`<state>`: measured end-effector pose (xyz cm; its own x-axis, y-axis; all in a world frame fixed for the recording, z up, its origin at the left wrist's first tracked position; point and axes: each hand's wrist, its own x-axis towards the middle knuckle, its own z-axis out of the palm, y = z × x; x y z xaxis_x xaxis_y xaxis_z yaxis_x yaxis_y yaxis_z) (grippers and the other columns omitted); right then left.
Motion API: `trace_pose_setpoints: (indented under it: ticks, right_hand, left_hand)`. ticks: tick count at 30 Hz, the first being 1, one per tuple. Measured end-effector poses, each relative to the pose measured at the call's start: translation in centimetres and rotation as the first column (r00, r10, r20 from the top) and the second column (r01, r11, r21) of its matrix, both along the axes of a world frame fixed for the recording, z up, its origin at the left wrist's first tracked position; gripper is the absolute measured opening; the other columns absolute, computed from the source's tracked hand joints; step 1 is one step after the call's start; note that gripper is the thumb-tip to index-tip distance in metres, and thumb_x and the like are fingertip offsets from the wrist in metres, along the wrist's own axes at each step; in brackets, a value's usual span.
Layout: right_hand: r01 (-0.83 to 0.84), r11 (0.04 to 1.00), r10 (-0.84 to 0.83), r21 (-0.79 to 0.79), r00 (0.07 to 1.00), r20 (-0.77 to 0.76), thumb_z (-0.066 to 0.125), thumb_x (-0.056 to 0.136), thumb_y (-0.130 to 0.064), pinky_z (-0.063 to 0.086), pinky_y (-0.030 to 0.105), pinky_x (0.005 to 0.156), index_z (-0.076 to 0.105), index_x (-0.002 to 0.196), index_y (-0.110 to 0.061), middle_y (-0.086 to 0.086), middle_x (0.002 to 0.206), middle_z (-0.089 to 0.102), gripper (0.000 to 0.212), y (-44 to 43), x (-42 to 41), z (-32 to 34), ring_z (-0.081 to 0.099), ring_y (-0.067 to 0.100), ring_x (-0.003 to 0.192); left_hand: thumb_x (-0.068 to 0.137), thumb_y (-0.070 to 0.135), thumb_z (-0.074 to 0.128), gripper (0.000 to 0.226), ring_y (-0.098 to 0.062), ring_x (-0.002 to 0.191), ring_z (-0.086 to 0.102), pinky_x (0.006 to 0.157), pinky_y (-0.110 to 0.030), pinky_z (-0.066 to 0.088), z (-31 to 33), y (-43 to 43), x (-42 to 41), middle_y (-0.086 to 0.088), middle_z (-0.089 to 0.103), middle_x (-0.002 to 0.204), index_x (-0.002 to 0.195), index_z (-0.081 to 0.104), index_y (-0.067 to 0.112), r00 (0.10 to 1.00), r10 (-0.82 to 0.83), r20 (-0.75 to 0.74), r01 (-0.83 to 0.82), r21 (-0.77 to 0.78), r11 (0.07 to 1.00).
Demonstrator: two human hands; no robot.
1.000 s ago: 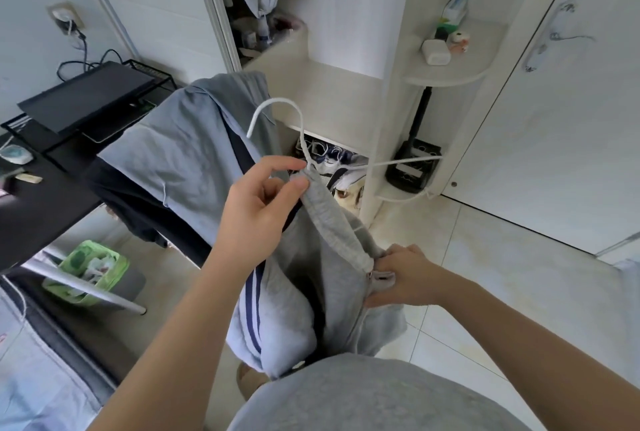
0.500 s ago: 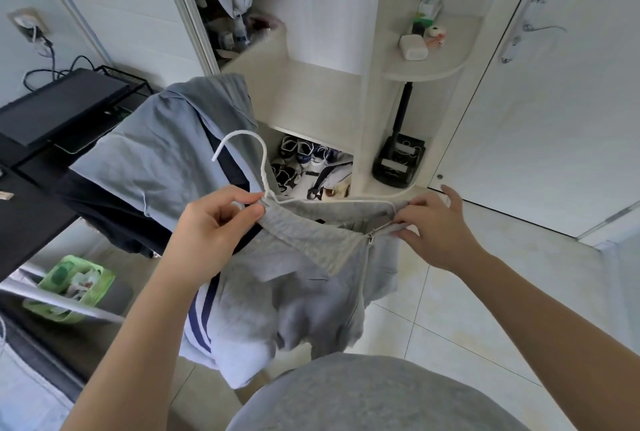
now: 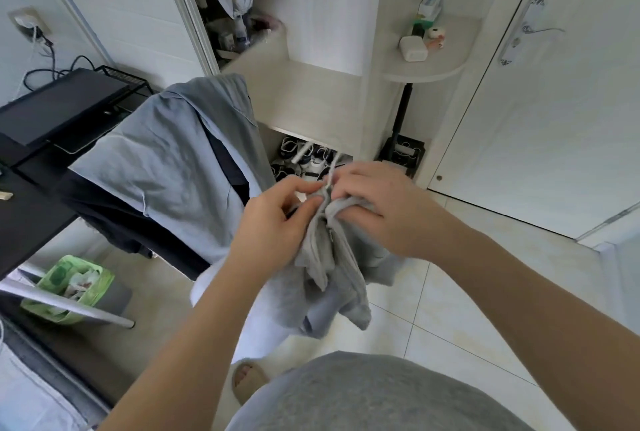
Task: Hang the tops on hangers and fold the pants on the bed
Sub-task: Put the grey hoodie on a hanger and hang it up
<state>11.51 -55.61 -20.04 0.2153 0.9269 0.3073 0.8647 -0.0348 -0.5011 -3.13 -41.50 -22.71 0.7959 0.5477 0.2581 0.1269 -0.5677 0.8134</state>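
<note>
From the head camera, I see that my two hands have come together. A moment ago they were far apart, and the right one was pulling one side of the grey top (image 3: 332, 268) out along the hanger (image 3: 331, 172). Now my left hand (image 3: 277, 223) and right hand (image 3: 377, 209) almost touch at the neck of the top.

Each grip is closed. The fingers of both hands are curled and pinch the grey cloth just under the thin stem of the hanger. Only that stem shows, sticking up between my hands. The rest of the hanger is hidden inside the cloth.

The top hangs down from my hands, bunched up, above the floor (image 3: 485, 292). It is in front of the blue-grey clothes (image 3: 166, 167) that lie over something on my left.

I think the top is now on the hanger and I am fixing its neck. It is not hung up yet.
</note>
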Motion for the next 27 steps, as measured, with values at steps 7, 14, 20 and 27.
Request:
trace_pose_setpoints:
  ticks: [7,14,20,27]
  right_hand:
    - [0.128,0.98,-0.132,-0.153,0.991,-0.015,0.055,0.097,-0.041,0.03,0.023,0.062,0.049,0.092,-0.025,-0.015,0.072,0.052,0.018,-0.9,0.8,0.5,0.047,0.003,0.067]
    - [0.116,0.98,-0.191,-0.161,0.766,-0.614,0.072,0.085,-0.001,0.032,0.019,0.055,0.053,0.106,-0.011,0.003,0.063,0.042,0.03,-1.9,0.4,-1.0,0.037,0.01,0.058]
    - [0.237,0.965,-0.231,-0.108,0.586,-0.777,0.073,0.088,-0.036,0.036,0.031,0.066,0.068,0.097,-0.013,0.029,0.077,0.058,0.025,-1.8,-0.6,-2.0,0.043,0.035,0.061]
    - [0.266,0.919,-0.353,-0.29,0.883,-0.31,0.047,0.098,-0.054,0.032,0.029,0.055,0.041,0.063,-0.016,-0.007,0.054,0.035,0.052,-1.1,-1.0,-0.6,0.032,0.006,0.049]
  left_hand:
    - [0.094,0.013,0.068,0.011,-0.01,0.049,0.033,0.052,-0.021,0.031,0.7,1.8,-0.1,0.009,0.042,0.052,0.101,0.074,0.018,0.988,-0.11,0.112,0.122,-0.113,0.986]
    - [0.077,0.064,0.067,0.038,-0.008,0.097,0.058,0.085,-0.032,0.049,-0.3,1.3,1.1,0.013,0.065,0.097,0.096,0.07,0.03,0.978,0.208,-0.007,-0.206,0.111,0.972]
    - [0.077,0.054,0.077,0.047,-0.003,0.076,0.057,0.065,-0.021,0.046,-2.1,-1.8,1.0,0.009,0.059,0.094,0.103,0.051,0.024,0.92,0.164,-0.355,-0.266,-0.262,0.928]
    - [0.098,0.014,0.053,0.019,-0.015,0.064,0.043,0.057,-0.028,0.036,-3.1,-0.3,2.5,-0.003,0.048,0.068,0.079,0.052,0.008,0.934,0.339,-0.115,-0.354,-0.447,0.822]
